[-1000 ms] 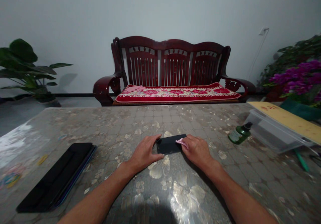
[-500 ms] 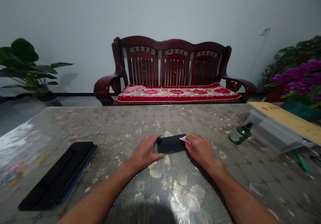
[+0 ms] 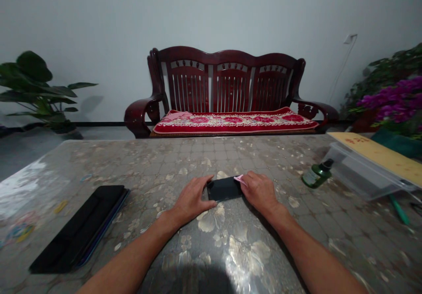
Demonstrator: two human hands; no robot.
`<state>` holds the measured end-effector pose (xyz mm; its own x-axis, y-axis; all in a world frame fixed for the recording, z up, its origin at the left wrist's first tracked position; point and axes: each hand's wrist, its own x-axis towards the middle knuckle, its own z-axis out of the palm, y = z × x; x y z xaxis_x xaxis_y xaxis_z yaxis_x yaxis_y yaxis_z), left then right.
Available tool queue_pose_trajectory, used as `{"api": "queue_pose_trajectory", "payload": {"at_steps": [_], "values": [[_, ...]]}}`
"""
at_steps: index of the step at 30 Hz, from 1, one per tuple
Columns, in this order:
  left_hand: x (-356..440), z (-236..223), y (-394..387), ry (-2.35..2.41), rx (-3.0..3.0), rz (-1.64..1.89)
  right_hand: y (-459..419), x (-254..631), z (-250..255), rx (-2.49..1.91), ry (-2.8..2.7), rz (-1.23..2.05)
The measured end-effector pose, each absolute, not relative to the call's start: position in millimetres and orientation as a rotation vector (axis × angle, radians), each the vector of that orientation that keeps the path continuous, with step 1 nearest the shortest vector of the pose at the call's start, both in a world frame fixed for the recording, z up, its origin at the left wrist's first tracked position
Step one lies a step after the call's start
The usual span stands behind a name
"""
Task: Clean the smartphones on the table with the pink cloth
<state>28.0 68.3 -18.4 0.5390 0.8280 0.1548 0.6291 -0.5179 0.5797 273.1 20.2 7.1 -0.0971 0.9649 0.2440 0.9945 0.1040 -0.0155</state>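
A black smartphone (image 3: pixel 224 189) lies face up on the patterned table, its long side running left to right. My left hand (image 3: pixel 194 194) grips its left end, thumb on the near edge and fingers at the far corner. Pinched in my right hand (image 3: pixel 260 191) is a small pink cloth (image 3: pixel 241 179), pressed on the screen near the far right corner. The fingers of my right hand hide the phone's right end and most of the cloth.
A stack of black tablet-like slabs (image 3: pixel 79 228) lies left, near rubber bands (image 3: pixel 23 230). At right stand a green pump bottle (image 3: pixel 316 174) and a clear plastic bin (image 3: pixel 358 175) under a yellow board (image 3: pixel 379 153). A green-handled tool (image 3: pixel 399 209) lies beside the bin. Behind is a wooden bench (image 3: pixel 231 83).
My right hand has shifted with the pink cloth along the phone's right end, now slightly farther toward the far edge. My left hand keeps its hold, and the phone stays in place.
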Motion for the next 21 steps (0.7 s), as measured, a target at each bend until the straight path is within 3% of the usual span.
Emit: {"api": "queue_pose_trajectory", "payload": {"at_steps": [21], "values": [[26.6, -18.6, 68.2, 1.169, 2.316, 0.618, 21.7, 275.4, 6.5, -1.798, -2.286, -0.147]]}}
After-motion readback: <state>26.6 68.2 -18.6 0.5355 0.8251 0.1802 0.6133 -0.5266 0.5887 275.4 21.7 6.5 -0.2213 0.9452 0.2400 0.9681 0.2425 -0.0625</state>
